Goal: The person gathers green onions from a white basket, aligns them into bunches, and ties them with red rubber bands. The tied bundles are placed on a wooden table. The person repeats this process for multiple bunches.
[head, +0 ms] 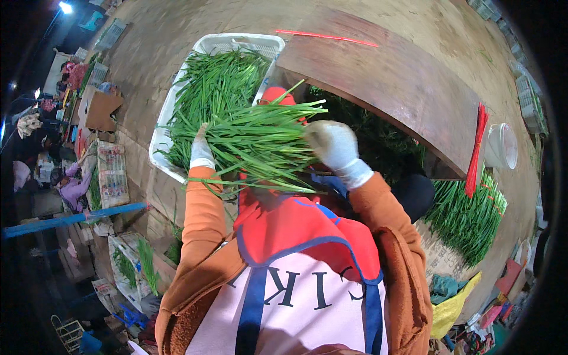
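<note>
A loose bunch of garlic chives (262,142) lies crosswise before my body, its pale stalk ends to the right. My left hand (202,148), in a pale work glove, grips the leafy end with the thumb showing; the other fingers are hidden under the leaves. Close to the stalk ends is my right hand (333,144), also gloved. It is blurred and its fingers look curled, but whether it pinches any stalks cannot be made out. Beyond the bunch, a white plastic crate (239,41) holds more loose chives (222,82).
A brown wooden bench (377,75) curves along the right, with a red strip (326,37) on it. Red ties (477,151) hang at its near end beside a white bucket (501,146). Tied chive bundles (470,222) lie on cardboard. A person in purple (74,188) is at far left.
</note>
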{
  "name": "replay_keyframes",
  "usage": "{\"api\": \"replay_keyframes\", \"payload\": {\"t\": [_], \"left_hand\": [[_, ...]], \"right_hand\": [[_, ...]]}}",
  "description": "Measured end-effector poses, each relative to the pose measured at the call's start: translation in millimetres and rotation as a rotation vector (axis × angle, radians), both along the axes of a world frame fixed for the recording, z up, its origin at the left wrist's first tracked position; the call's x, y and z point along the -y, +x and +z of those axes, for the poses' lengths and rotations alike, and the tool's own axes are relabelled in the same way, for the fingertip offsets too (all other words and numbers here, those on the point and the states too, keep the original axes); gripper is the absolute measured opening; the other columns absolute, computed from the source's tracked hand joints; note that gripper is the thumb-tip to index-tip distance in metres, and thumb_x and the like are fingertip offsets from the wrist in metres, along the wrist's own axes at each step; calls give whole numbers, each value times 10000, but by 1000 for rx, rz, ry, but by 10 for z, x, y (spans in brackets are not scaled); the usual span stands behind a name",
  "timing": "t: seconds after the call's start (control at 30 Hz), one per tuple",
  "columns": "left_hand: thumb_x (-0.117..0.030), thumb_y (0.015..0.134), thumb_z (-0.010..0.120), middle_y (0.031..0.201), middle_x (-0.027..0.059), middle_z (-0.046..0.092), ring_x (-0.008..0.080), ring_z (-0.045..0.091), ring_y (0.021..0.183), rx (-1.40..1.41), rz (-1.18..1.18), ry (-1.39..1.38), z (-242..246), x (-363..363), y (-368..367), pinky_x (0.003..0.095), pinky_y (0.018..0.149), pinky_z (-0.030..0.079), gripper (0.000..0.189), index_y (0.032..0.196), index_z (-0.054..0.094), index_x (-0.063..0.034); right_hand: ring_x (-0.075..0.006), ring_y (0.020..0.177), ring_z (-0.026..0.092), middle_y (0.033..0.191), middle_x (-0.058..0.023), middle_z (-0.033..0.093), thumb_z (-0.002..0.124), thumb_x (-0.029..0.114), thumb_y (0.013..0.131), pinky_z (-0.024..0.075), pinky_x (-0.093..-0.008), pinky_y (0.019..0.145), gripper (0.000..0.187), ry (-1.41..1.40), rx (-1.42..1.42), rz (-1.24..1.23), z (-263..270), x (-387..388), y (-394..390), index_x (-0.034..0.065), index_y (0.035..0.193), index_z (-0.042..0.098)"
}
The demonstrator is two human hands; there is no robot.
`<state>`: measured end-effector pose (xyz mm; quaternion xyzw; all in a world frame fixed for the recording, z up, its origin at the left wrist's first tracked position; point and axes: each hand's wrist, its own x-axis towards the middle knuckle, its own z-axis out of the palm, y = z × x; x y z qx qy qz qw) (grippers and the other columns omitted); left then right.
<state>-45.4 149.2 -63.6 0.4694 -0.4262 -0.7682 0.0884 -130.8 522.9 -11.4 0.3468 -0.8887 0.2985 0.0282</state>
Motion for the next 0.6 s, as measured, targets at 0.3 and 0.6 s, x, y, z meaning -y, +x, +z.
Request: {"api": "replay_keyframes", "payload": {"t": [0.3, 0.6], "left_hand": [[-424, 965, 522, 1146, 167, 705, 377, 686, 966, -145, 20, 122, -650, 272, 214, 521, 893, 544, 478, 1197, 666, -31], [-409, 961, 548, 1147, 156, 699, 390, 673, 987, -204, 7, 201, -1376, 739, 309, 568, 925, 528, 435, 1195, 668, -62]], "right_hand": [[-127, 760, 688, 853, -78, 736, 675, 165, 952, 534, -255, 717, 135, -755, 345, -712, -16, -1573, -78, 35, 985, 690], [-337, 1199, 546, 1290, -115, 603, 763, 368, 745, 413, -505, 1021, 546, 3, -223, 182, 228, -280, 358, 128, 1217, 633]]}}
